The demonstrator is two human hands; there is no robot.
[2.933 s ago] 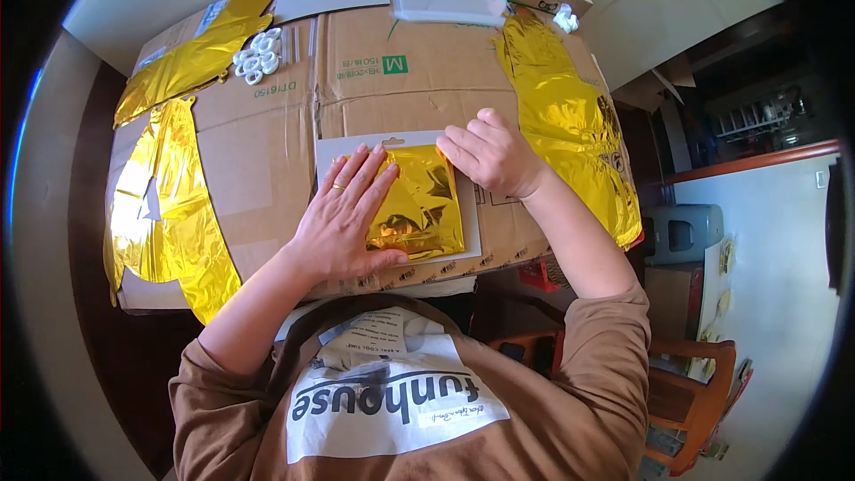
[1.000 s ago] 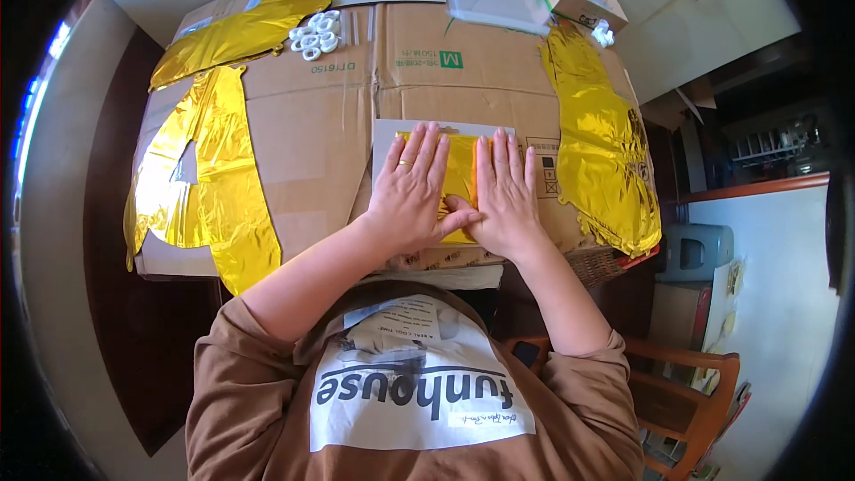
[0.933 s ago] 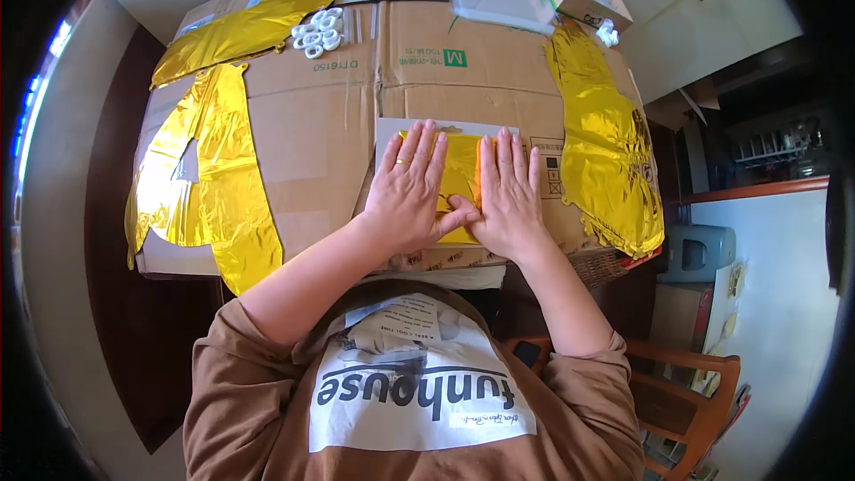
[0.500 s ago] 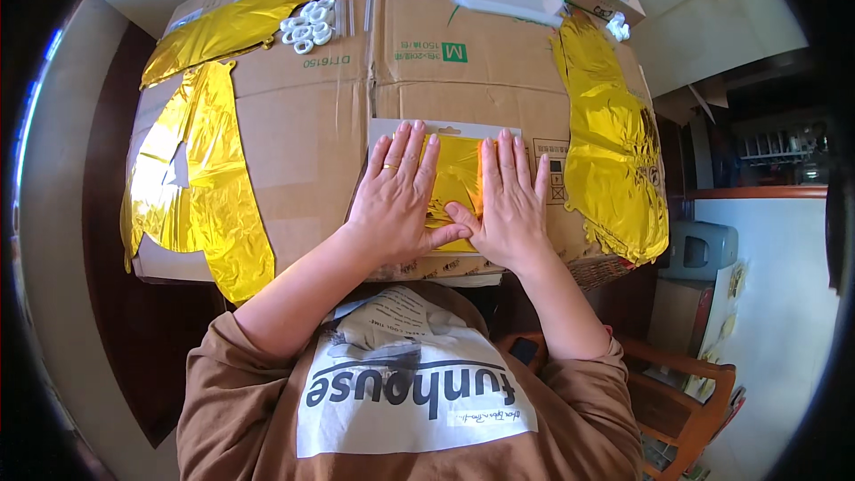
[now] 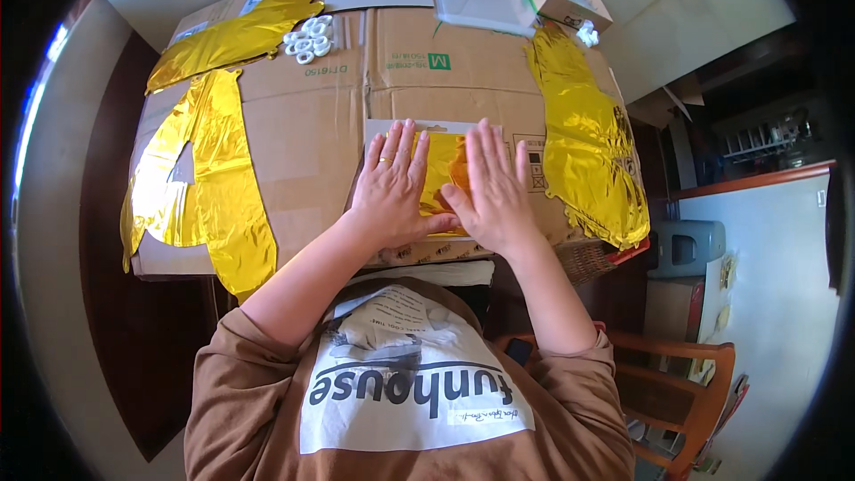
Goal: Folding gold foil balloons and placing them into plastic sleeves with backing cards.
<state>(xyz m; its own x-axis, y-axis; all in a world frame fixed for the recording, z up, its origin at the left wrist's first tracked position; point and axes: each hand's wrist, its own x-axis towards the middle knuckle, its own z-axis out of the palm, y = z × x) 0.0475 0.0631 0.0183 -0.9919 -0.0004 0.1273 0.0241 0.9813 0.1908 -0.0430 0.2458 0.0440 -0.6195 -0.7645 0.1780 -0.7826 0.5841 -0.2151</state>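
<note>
A folded gold foil balloon [image 5: 436, 165] lies on a pale backing card [image 5: 454, 130] with a hang slot, close to the near edge of the cardboard. Over its left side my left hand [image 5: 392, 183] lies flat, fingers stretched out, a ring on one finger. My right hand [image 5: 495, 191] is at the right side of the foil, fingers straight and the hand tilted somewhat on edge; nothing is gripped in it. Both thumbs point inward over the foil's lower part. Part of the foil and card is hidden beneath the hands.
Flat gold foil balloons lie left [image 5: 214, 178], at the far left [image 5: 236, 31] and right [image 5: 588, 142]. White rings [image 5: 310, 39] are heaped near the back, beside a small open box [image 5: 570, 2] farther right. A wooden chair [image 5: 668, 392] stands at the lower right.
My right hand has tilted up onto its edge and uncovered more orange-looking foil beside it. My left hand stays flat. The whole view has shifted slightly.
</note>
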